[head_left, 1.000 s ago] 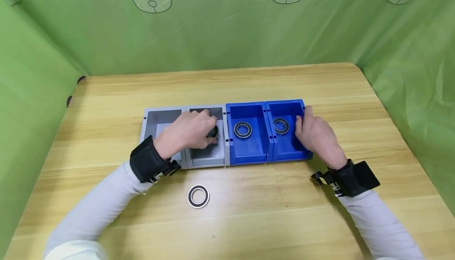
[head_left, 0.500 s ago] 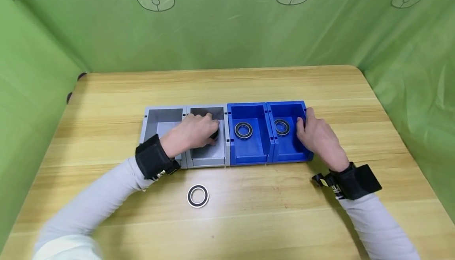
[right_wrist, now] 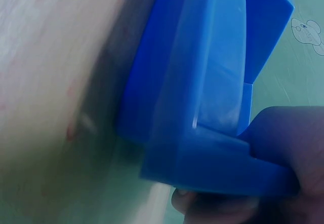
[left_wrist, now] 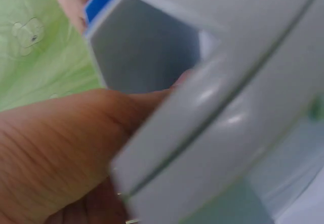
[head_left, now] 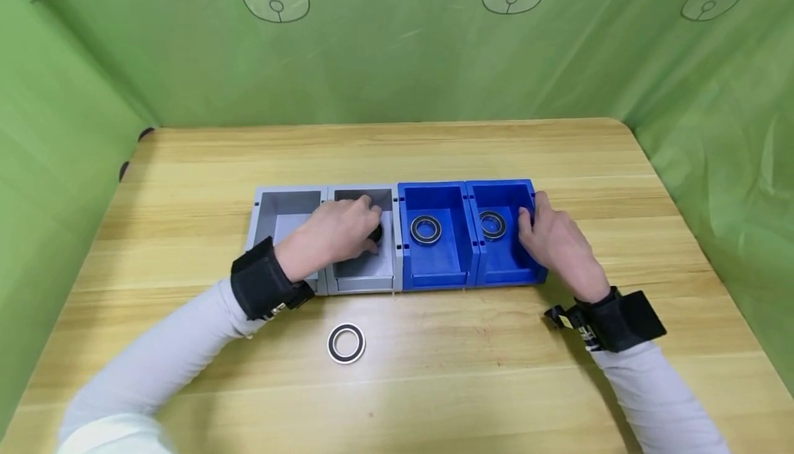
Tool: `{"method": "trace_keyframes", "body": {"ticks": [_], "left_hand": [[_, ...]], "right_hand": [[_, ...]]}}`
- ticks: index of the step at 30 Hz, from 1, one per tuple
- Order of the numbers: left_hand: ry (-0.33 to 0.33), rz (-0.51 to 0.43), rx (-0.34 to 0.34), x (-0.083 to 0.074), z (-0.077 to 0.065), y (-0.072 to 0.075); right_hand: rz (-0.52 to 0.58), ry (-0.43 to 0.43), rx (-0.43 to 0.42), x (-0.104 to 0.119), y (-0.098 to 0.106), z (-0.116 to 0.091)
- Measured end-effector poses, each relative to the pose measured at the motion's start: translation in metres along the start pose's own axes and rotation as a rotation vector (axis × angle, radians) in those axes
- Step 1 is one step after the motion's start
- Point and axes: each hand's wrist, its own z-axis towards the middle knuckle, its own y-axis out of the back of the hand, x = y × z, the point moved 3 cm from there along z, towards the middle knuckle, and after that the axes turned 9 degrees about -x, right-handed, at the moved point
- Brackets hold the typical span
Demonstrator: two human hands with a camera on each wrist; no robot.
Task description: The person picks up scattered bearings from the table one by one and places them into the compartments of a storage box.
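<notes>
My left hand (head_left: 341, 231) reaches into the second grey bin (head_left: 366, 284) and pinches a dark ring bearing (head_left: 376, 233), mostly hidden by the fingers. In the left wrist view, the grey bin's wall covers the fingertips. At the far end of the row, my right hand (head_left: 558, 239) grips the outer side wall of the rightmost blue bin (head_left: 505, 261), thumb inside and fingers outside. A bearing (head_left: 492, 224) lies flat in that bin, and another bearing (head_left: 426, 230) in the blue bin (head_left: 437, 261) beside it.
One more bearing (head_left: 333, 354) lies flat on the wooden table (head_left: 434, 385), in front of the grey bins. The leftmost grey bin (head_left: 288, 200) is partly covered by the left hand and wrist. A green curtain (head_left: 397, 61) encloses the table's back and sides.
The view has shifted very slightly. Both hands keep nearly the same places, and the bearings in the blue bins and on the table have not moved.
</notes>
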Motion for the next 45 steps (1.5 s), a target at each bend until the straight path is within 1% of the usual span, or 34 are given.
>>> {"method": "trace_keyframes", "body": {"ticks": [2,5,8,11,15,18,20,24,26,30,33,39,41,45], "left_hand": [[0.003,-0.010,-0.016,-0.001,-0.005,0.009],[-0.007,-0.011,-0.062,-0.003,-0.013,0.022],[-0.029,-0.014,-0.115,-0.006,-0.024,0.035],[-0.050,-0.033,-0.166,-0.011,-0.038,0.047],[-0.087,-0.029,-0.252,-0.018,-0.059,0.056],[-0.118,-0.018,-0.292,-0.024,-0.075,0.057],[-0.137,-0.027,-0.292,-0.029,-0.086,0.055],[-0.147,-0.077,-0.250,-0.037,-0.104,0.043],[-0.136,-0.111,-0.220,-0.040,-0.111,0.034],[-0.111,-0.153,-0.187,-0.046,-0.122,0.016],[-0.102,-0.166,-0.163,-0.052,-0.128,0.006],[-0.070,-0.172,-0.053,-0.061,-0.134,-0.011],[-0.069,-0.165,-0.045,-0.064,-0.134,-0.016],[-0.070,-0.161,-0.062,-0.069,-0.136,-0.024]], "right_hand": [[0.001,-0.001,-0.002,0.000,0.000,0.000],[0.003,0.004,-0.014,-0.001,0.000,-0.001],[0.002,0.006,-0.022,-0.001,0.001,-0.001],[0.000,0.001,-0.022,-0.002,0.001,-0.001],[0.001,-0.002,-0.020,-0.002,0.001,-0.001],[0.003,0.005,-0.027,-0.002,0.001,-0.001],[0.005,0.012,-0.031,-0.001,0.001,-0.001],[0.006,0.018,-0.032,-0.001,0.001,0.000],[0.005,0.018,-0.032,-0.001,0.001,0.000],[0.005,0.019,-0.031,-0.001,0.001,0.000],[0.008,0.020,-0.028,-0.001,0.001,0.000],[0.008,0.018,-0.025,0.000,0.000,-0.001],[0.008,0.015,-0.023,0.000,0.000,-0.001],[0.009,0.011,-0.019,0.000,-0.001,-0.002]]}}
